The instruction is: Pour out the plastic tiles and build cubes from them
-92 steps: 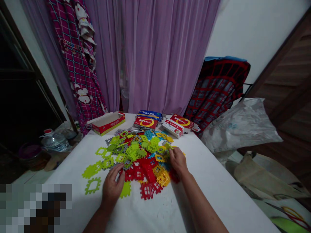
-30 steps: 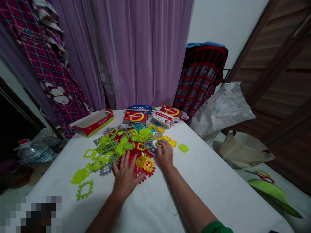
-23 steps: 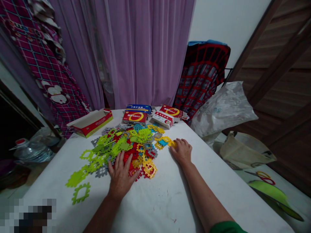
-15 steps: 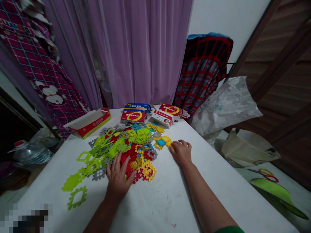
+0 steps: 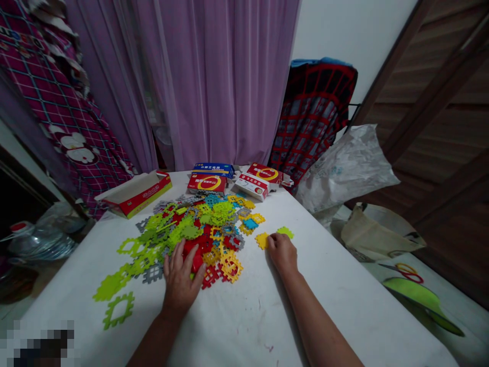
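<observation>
Yellow interlocking tile (image 5: 262, 240): drawn clear of the tile pile (image 5: 187, 232), right hand (image 5: 283, 252) shifted with it. Lime-green tile (image 5: 286, 232): newly on the tabletop (image 5: 344, 285).

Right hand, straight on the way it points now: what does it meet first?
The yellow piece, right at the front of the right hand; they may already touch. Past that, likely the near-right edge of the pile of pieces, though height is hard to judge.

Person, bare-handed, bare-armed
Left hand (image 5: 179, 281) at 7 o'clock, right hand (image 5: 283, 253) at 5; both forearms (image 5: 313, 316) taper handward.
</observation>
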### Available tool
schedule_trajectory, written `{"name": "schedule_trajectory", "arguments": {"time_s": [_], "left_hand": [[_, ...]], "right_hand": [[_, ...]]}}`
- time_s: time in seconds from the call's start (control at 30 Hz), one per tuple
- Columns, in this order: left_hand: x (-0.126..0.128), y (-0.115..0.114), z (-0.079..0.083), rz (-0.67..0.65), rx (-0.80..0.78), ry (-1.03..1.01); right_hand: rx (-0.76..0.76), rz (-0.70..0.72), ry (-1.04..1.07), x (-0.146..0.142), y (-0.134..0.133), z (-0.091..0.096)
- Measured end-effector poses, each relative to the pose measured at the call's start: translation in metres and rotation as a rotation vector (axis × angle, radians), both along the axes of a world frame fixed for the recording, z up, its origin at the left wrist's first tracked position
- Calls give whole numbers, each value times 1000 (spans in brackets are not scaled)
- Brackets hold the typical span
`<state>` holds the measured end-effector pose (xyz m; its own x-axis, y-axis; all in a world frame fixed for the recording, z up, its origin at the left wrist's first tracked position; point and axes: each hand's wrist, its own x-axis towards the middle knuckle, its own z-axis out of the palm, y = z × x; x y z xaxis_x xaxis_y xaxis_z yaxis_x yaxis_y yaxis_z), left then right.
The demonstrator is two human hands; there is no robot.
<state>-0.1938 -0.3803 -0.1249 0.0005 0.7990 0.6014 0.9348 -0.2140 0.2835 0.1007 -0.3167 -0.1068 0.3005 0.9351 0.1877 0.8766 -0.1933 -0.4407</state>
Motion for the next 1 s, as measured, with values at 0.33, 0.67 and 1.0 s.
{"name": "schedule_trajectory", "arguments": {"time_s": [0.33, 0.67, 1.0], "left_hand": [[-1, 0, 0, -2, -11, -19], [-1, 0, 1, 8, 37, -23], [-1, 2, 1, 18, 21, -54]], "right_hand": [[-121, 56, -157, -13, -16, 14], [-58, 25, -115, -2, -1, 17], [-104, 339, -173, 16, 81, 17]]}}
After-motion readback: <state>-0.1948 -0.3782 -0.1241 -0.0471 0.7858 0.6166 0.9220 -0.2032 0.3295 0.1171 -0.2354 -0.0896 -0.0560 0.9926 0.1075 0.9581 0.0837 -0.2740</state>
